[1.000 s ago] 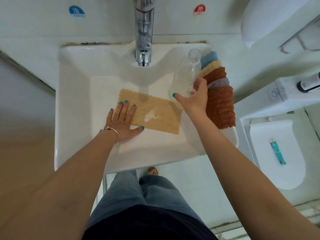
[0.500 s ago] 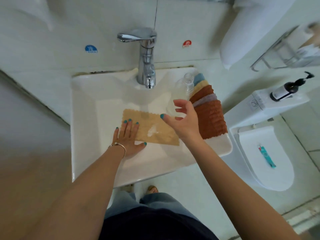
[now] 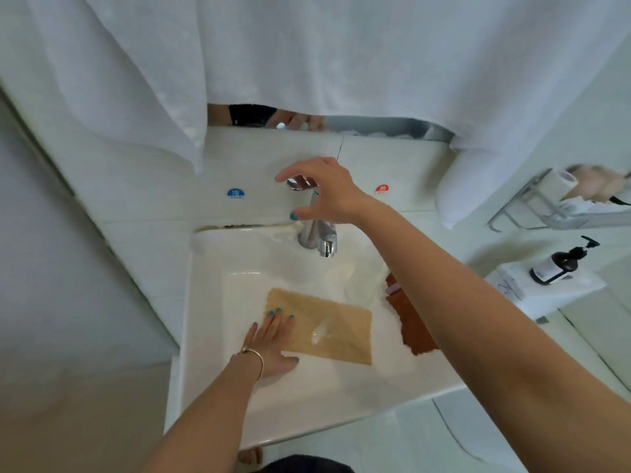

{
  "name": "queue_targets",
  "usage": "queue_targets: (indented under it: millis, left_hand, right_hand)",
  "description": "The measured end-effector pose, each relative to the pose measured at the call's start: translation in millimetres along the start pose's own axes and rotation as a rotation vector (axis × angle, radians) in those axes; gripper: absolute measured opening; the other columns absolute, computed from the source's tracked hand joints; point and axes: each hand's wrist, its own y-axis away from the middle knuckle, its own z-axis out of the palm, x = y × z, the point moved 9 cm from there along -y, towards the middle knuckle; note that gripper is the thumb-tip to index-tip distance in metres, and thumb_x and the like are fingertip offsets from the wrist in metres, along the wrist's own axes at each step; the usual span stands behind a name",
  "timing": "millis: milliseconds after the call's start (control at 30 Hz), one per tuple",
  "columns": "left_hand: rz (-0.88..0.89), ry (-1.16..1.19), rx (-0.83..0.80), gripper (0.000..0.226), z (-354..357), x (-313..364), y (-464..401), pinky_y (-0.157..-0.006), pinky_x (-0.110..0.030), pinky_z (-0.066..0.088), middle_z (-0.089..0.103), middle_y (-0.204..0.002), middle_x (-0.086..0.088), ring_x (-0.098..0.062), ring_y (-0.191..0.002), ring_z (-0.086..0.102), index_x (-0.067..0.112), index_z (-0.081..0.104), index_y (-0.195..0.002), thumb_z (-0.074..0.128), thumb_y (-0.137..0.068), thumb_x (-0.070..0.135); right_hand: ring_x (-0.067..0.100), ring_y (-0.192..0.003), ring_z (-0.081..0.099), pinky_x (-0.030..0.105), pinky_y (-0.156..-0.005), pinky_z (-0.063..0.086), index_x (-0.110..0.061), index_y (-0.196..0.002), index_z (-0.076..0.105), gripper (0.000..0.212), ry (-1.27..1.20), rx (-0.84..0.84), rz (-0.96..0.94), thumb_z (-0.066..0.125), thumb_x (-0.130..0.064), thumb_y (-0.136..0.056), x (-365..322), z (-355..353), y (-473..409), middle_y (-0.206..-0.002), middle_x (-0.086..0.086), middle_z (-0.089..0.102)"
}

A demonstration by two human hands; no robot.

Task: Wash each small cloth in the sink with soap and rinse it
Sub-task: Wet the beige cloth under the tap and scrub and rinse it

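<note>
A tan cloth (image 3: 338, 326) lies flat in the white sink (image 3: 211, 336) with a blob of soap (image 3: 321, 332) on it. My left hand (image 3: 273, 343) presses flat on the cloth's left edge, fingers spread. My right hand (image 3: 321, 192) is up at the chrome tap's lever (image 3: 300, 182), fingers curled over it, thumb below; whether it grips the lever is unclear. The tap's spout (image 3: 326, 245) shows no water. A clear soap bottle (image 3: 355, 281) stands on the sink's right side. A rust-brown cloth (image 3: 409, 322) hangs over the right rim, partly hidden by my right forearm.
White towels (image 3: 307, 63) hang over the mirror above the sink. Blue cold (image 3: 235, 193) and red hot (image 3: 381, 189) stickers flank the tap. A dark pump bottle (image 3: 560, 262) stands on the toilet tank at right. A wire rack (image 3: 560, 203) is on the right wall.
My right hand let go of the clear bottle beside the sink and rose to the tap lever. The view tilted upward. My left hand stayed on the tan cloth.
</note>
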Motion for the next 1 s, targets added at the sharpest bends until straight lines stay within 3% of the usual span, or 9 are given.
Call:
queue_targets:
  millis: [100, 200, 533, 800, 1000]
  left_hand:
    - [0.016, 0.001, -0.006, 0.088, -3, 0, -1, -0.118, -0.041, -0.011, -0.029, -0.158, 0.004, -0.014, -0.145, -0.025, 0.032, -0.017, -0.152, 0.044, -0.091, 0.051]
    - [0.016, 0.003, 0.01, 0.088, -4, 1, -1, -0.118, -0.04, -0.011, -0.03, -0.157, 0.004, -0.014, -0.145, -0.025, 0.033, -0.017, -0.152, 0.044, -0.091, 0.052]
    - [0.011, -0.001, 0.013, 0.089, 5, -4, -6, -0.117, -0.039, -0.014, -0.036, -0.154, 0.008, -0.01, -0.142, -0.03, 0.036, -0.022, -0.149, 0.041, -0.089, 0.054]
    - [0.02, 0.024, 0.029, 0.09, 4, -3, -6, -0.116, -0.038, -0.015, -0.035, -0.154, 0.009, -0.008, -0.141, -0.031, 0.036, -0.021, -0.149, 0.043, -0.088, 0.052]
    - [0.023, 0.031, 0.03, 0.09, 4, -4, -6, -0.116, -0.038, -0.015, -0.034, -0.154, 0.008, -0.009, -0.142, -0.03, 0.037, -0.02, -0.15, 0.043, -0.088, 0.05]
  right_hand:
    - [0.001, -0.073, 0.054, 0.037, -0.096, 0.045, -0.039, -0.076, 0.066, 0.025, -0.13, -0.062, 0.063, 0.082, -0.024, -0.063, 1, 6, -18, -0.08, -0.016, 0.063]
    - [-0.002, -0.067, 0.057, 0.039, -0.1, 0.043, -0.04, -0.063, 0.067, 0.022, -0.249, -0.079, 0.121, 0.082, -0.025, -0.061, 6, 10, -25, -0.067, -0.021, 0.062]
    - [0.002, -0.068, 0.058, 0.028, -0.083, 0.046, -0.034, -0.061, 0.071, 0.016, -0.44, -0.066, 0.187, 0.08, -0.031, -0.048, 13, 11, -27, -0.067, -0.017, 0.066]
    - [0.004, -0.062, 0.052, 0.02, -0.067, 0.043, -0.023, -0.064, 0.068, 0.027, -0.538, -0.047, 0.183, 0.082, -0.001, -0.067, 16, 4, -26, -0.064, -0.011, 0.059]
    - [0.005, -0.057, 0.043, 0.015, -0.06, 0.037, -0.018, -0.064, 0.065, 0.027, -0.577, -0.049, 0.192, 0.077, 0.006, -0.07, 14, 2, -25, -0.062, -0.006, 0.05]
